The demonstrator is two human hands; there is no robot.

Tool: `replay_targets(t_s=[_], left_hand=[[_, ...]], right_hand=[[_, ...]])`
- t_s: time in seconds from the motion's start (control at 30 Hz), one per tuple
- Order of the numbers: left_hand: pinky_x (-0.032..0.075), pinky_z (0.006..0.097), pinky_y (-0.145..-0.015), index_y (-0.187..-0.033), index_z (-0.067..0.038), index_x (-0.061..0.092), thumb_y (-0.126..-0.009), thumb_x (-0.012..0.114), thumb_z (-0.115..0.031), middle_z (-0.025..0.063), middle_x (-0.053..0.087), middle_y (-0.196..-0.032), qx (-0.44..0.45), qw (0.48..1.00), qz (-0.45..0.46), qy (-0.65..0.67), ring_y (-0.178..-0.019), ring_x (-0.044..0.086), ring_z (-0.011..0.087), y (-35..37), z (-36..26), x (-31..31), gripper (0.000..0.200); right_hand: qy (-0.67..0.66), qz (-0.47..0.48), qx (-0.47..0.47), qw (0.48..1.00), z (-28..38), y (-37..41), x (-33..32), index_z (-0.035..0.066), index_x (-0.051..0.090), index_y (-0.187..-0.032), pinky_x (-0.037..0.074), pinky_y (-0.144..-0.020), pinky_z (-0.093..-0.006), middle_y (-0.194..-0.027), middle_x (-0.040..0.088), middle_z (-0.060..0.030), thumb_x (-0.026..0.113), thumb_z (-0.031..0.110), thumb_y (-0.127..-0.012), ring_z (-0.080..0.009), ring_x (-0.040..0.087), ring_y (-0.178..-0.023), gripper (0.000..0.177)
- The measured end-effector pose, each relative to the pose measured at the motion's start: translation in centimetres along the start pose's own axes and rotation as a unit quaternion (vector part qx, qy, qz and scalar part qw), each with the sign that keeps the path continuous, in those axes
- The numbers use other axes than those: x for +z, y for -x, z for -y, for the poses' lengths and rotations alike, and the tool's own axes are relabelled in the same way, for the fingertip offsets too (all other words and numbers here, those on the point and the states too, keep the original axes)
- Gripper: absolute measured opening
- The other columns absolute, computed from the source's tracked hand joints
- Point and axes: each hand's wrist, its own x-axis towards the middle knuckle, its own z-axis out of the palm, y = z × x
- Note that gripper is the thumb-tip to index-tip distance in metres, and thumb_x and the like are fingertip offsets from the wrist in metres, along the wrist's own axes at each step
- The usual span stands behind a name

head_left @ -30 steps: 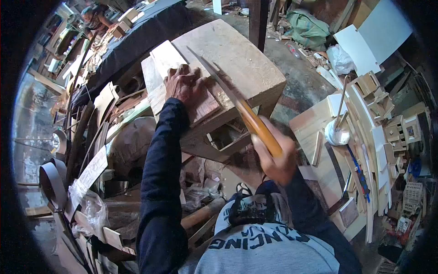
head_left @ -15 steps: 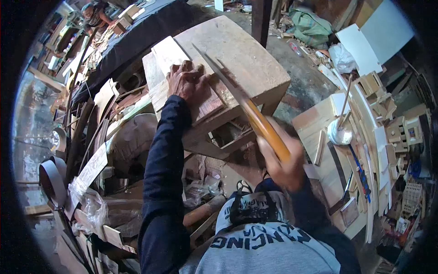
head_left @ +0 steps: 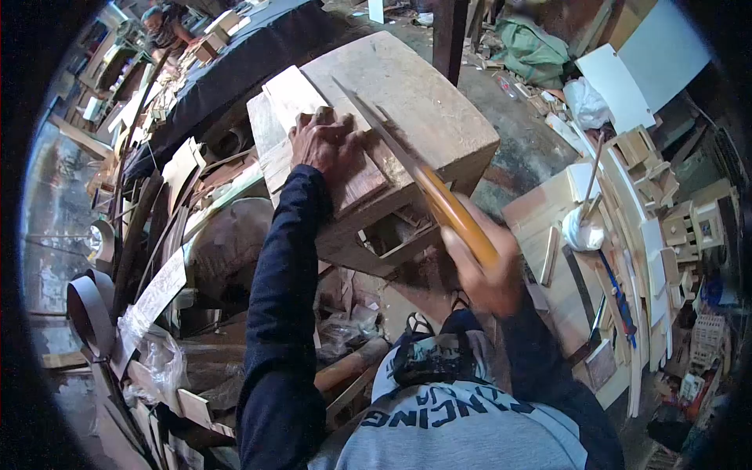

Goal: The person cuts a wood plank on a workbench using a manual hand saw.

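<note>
- Wooden bench (head_left: 427,98): a thick, pale, sawdusty top that lies under and beyond both hands.
- Grey shirt (head_left: 470,427): at the bottom edge, nearer than both hands. Its dark print is only partly legible and, seen upside down, reads "NCING".
- Pale plank (head_left: 283,98): it lies on the bench's left edge, just past the left hand's fingertips.
- Handsaw (head_left: 411,168): its blade slants across the bench top, just right of the left hand, with the tip pointing away. The orange-brown handle runs back into the right hand.
- Reddish-brown board (head_left: 364,180): it lies flat on the near left part of the bench, between the plank and the saw blade.
- Right hand (head_left: 489,270): wrapped in a fist around the saw handle, off the near edge of the bench.
- Left hand (head_left: 319,141): fingers spread, pressed palm-down on the board's far end.
</note>
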Motion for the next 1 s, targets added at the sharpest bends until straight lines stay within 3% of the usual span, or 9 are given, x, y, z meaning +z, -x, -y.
replay_targets(t_s=[0.17, 0.23, 0.43, 0.5, 0.53, 0.6, 0.77, 0.87, 1.0], left_hand=[[0.038, 0.0523, -0.098, -0.112, -0.025, 0.075, -0.084, 0.064, -0.049, 0.0113, 0.060, -0.120, 0.025, 0.999, -0.023, 0.022, -0.114, 0.047, 0.0361, -0.1, 1.4, 1.8, 0.039], [0.038, 0.0530, -0.098, -0.112, -0.026, 0.075, -0.084, 0.064, -0.049, 0.0109, 0.060, -0.122, 0.007, 1.000, -0.011, 0.023, -0.115, 0.047, 0.0361, -0.1, 1.0, 1.1, 0.038], [0.036, 0.0526, -0.098, -0.112, -0.027, 0.075, -0.083, 0.065, -0.049, 0.0102, 0.059, -0.125, -0.006, 1.000, -0.007, 0.029, -0.114, 0.047, 0.0356, -0.6, 1.9, 1.5, 0.038], [0.036, 0.0523, -0.099, -0.112, -0.028, 0.075, -0.083, 0.065, -0.049, 0.0098, 0.059, -0.126, 0.004, 0.999, 0.002, 0.032, -0.114, 0.046, 0.0354, 0.0, 1.4, 2.0, 0.038], [0.036, 0.0521, -0.099, -0.112, -0.028, 0.075, -0.083, 0.065, -0.049, 0.0095, 0.058, -0.126, 0.011, 1.000, -0.008, 0.028, -0.115, 0.046, 0.0353, -0.1, 1.4, 1.9, 0.037], [0.035, 0.0518, -0.098, -0.112, -0.029, 0.075, -0.084, 0.064, -0.048, 0.0085, 0.058, -0.127, 0.005, 1.000, -0.020, 0.020, -0.114, 0.046, 0.0349, 0.2, 1.1, 1.2, 0.036], [0.039, 0.0485, -0.098, -0.115, -0.017, 0.073, -0.090, 0.060, -0.040, 0.0113, 0.060, -0.122, 0.008, 1.000, -0.002, 0.007, -0.110, 0.049, 0.0362, -0.2, 0.3, 0.1, 0.036], [0.039, 0.0496, -0.099, -0.115, -0.018, 0.073, -0.088, 0.063, -0.041, 0.0135, 0.060, -0.124, 0.002, 1.000, 0.019, 0.024, -0.115, 0.048, 0.0372, 0.0, 0.5, 0.1, 0.037], [0.037, 0.0533, -0.096, -0.115, -0.029, 0.072, -0.084, 0.064, -0.051, 0.0066, 0.056, -0.123, -0.002, 1.000, -0.021, 0.003, -0.114, 0.045, 0.0348, 0.3, 1.1, 1.3, 0.039]], right_hand=[[0.011, 0.016, 0.077, 0.997, 1.1, -1.5, 0.9, -0.002, 0.056, -0.125, 0.052, -0.070, -0.0392, -0.091, 0.064, -0.0267, 0.060, 0.011, -0.089, -0.0359, 0.069, -0.082, 0.038], [0.016, 0.020, 0.012, 1.000, -2.1, -4.5, 3.0, -0.004, 0.058, -0.117, 0.052, -0.068, -0.0402, -0.090, 0.064, -0.0275, 0.061, 0.012, -0.088, -0.0401, 0.067, -0.079, 0.033], [0.018, 0.025, 0.019, 0.999, 1.9, 2.1, -1.7, -0.005, 0.055, -0.129, 0.055, -0.075, -0.0361, -0.097, 0.069, -0.0245, 0.060, 0.008, -0.089, -0.0286, 0.072, -0.086, 0.042], [0.017, 0.003, 0.043, 0.999, 1.4, 0.9, 0.1, -0.005, 0.055, -0.128, 0.055, -0.074, -0.0366, -0.096, 0.068, -0.0254, 0.060, 0.009, -0.090, -0.0298, 0.072, -0.083, 0.042], [0.058, 0.048, 0.116, 0.990, 1.6, -1.7, 0.9, -0.006, 0.055, -0.128, 0.055, -0.071, -0.0363, -0.092, 0.066, -0.0265, 0.060, 0.010, -0.090, -0.0308, 0.071, -0.078, 0.041], [0.022, 0.015, 0.037, 0.999, -1.6, -3.1, 3.0, -0.006, 0.055, -0.127, 0.054, -0.073, -0.0356, -0.096, 0.065, -0.0273, 0.060, 0.011, -0.090, -0.0315, 0.070, -0.081, 0.042], [0.053, 0.009, 0.049, 0.997, 2.8, 3.6, -1.4, -0.007, 0.055, -0.128, 0.054, -0.081, -0.0350, -0.106, 0.069, -0.0229, 0.058, 0.009, -0.090, -0.0269, 0.070, -0.093, 0.041], [0.032, 0.000, 0.059, 0.998, 2.7, 3.3, -0.7, -0.006, 0.056, -0.125, 0.054, -0.076, -0.0346, -0.099, 0.069, -0.0203, 0.059, 0.010, -0.091, -0.0278, 0.070, -0.086, 0.038], [0.020, 0.018, 0.078, 0.997, 0.0, -3.8, 3.0, -0.004, 0.059, -0.118, 0.052, -0.072, -0.0341, -0.090, 0.067, -0.0229, 0.061, 0.012, -0.090, -0.0287, 0.066, -0.076, 0.032]])
